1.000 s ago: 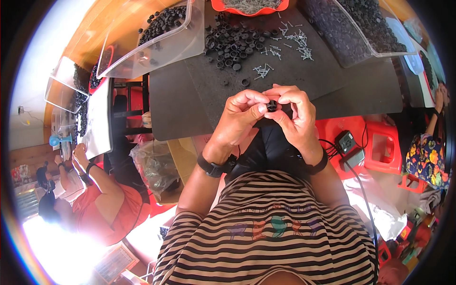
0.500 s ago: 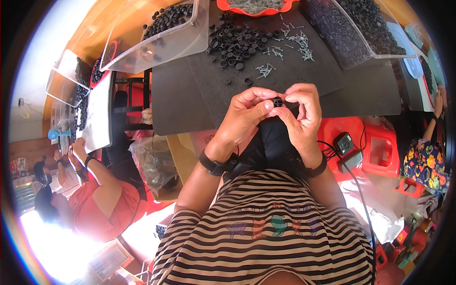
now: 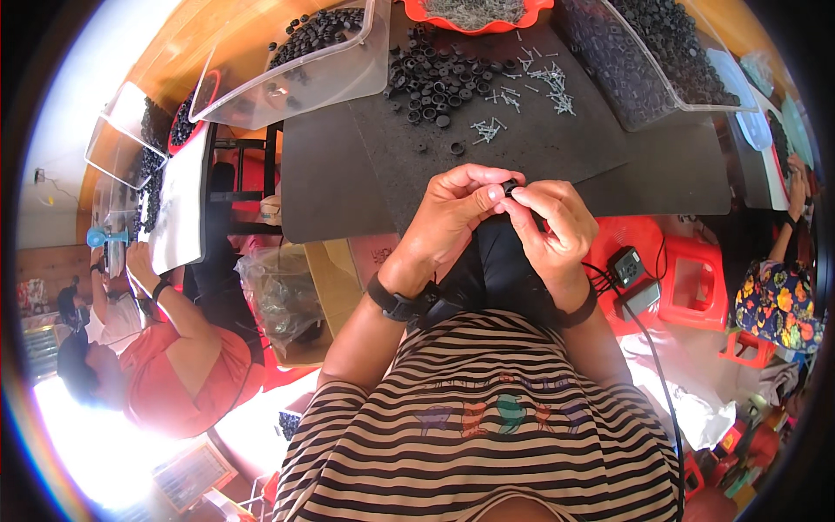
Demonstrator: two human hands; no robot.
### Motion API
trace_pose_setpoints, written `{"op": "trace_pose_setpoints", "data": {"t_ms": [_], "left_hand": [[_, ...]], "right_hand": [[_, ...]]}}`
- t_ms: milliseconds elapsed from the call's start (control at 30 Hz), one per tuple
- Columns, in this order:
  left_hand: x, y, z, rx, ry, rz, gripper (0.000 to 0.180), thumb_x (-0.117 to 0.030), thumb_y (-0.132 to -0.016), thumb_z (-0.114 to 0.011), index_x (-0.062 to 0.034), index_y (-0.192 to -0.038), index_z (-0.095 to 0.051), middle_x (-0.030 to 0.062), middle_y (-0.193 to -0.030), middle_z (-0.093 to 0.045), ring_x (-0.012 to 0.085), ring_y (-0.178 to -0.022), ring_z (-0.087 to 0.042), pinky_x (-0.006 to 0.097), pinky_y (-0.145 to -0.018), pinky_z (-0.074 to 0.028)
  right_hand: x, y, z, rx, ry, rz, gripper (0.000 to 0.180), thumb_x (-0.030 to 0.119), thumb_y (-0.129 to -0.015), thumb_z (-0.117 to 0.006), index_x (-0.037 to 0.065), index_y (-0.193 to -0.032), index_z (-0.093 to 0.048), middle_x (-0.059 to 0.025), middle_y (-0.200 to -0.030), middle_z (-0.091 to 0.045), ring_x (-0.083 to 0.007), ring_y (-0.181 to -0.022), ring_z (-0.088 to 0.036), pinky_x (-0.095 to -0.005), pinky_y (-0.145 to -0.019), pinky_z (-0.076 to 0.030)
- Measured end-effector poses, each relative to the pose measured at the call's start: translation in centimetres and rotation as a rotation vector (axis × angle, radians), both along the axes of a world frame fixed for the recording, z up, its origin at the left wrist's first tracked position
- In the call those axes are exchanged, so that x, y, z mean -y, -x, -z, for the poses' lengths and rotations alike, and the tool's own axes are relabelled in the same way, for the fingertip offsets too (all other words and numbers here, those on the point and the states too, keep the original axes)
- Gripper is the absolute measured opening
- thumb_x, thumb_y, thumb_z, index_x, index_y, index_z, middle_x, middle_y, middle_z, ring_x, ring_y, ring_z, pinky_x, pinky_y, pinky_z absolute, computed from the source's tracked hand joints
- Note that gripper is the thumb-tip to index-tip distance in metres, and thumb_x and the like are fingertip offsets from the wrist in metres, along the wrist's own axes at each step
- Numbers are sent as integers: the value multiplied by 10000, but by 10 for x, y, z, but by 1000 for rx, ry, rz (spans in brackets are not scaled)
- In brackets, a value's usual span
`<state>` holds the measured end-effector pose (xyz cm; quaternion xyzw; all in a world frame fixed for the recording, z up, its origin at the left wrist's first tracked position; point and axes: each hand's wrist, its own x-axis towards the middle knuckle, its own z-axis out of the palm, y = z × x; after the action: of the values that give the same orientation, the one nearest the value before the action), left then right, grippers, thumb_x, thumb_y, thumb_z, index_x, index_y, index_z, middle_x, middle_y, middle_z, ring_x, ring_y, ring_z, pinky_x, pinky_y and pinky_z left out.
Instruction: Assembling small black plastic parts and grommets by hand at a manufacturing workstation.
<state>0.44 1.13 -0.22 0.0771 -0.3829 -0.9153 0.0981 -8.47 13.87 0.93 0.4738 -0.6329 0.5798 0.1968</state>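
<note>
A small round black plastic part (image 3: pixel 510 186) is pinched between the thumb and fingers of my left hand (image 3: pixel 457 213), just past the front edge of the table. My right hand (image 3: pixel 561 228) is closed in a pinch right beside it, thumb and forefinger meeting at the part's near side. Whatever those right fingertips hold is too small and hidden to make out. On the dark table mat (image 3: pixel 348 191) beyond lie a heap of black round caps (image 3: pixel 439 78) and several loose silver screws (image 3: pixel 489 130); a single cap (image 3: pixel 457 148) lies nearest my hands.
Clear plastic bins of black parts stand at far left (image 3: pixel 304 91) and far right (image 3: pixel 648 96). Between them is a red scalloped bowl (image 3: pixel 487 28) of screws. Co-workers sit left (image 3: pixel 187 365) and right (image 3: pixel 778 300). Red stools (image 3: pixel 693 283) and a black cable (image 3: pixel 661 365) are at my right.
My right hand has dropped slightly and its forefinger has come down from above the black part to meet the thumb. My left hand keeps its pinch. The view has shifted a little.
</note>
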Motion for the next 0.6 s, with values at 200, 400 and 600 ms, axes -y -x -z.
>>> {"op": "trace_pose_setpoints", "data": {"t_ms": [200,400,600], "left_hand": [[-1,-1,2,10,-2,-14,159,-60,-912,-597,-39,-1064,-638,138,-1120,-645,156,-910,-635,335,-874,-522],[-2,-1,3,19,6,-23,161,-59,-911,-598,-30,-1065,-631,147,-1114,-644,186,-950,-635,346,-889,-520],[1,-1,4,4,60,11,152,-63,-914,-593,-11,-1052,-630,167,-1103,-646,218,-1004,-632,366,-909,-519]], "right_hand": [[0,-2,0,29,28,6,218,-28,-683,-776,50,-855,-666,-61,-767,-642,-191,-621,-615,-282,-515,-479],[-1,0,-4,72,-27,-51,207,-24,-672,-786,41,-805,-641,-68,-747,-630,-199,-613,-605,-287,-519,-473],[-9,1,-6,266,-106,-125,211,-16,-680,-793,20,-814,-634,-74,-772,-634,-155,-627,-604,-260,-549,-475]]}}
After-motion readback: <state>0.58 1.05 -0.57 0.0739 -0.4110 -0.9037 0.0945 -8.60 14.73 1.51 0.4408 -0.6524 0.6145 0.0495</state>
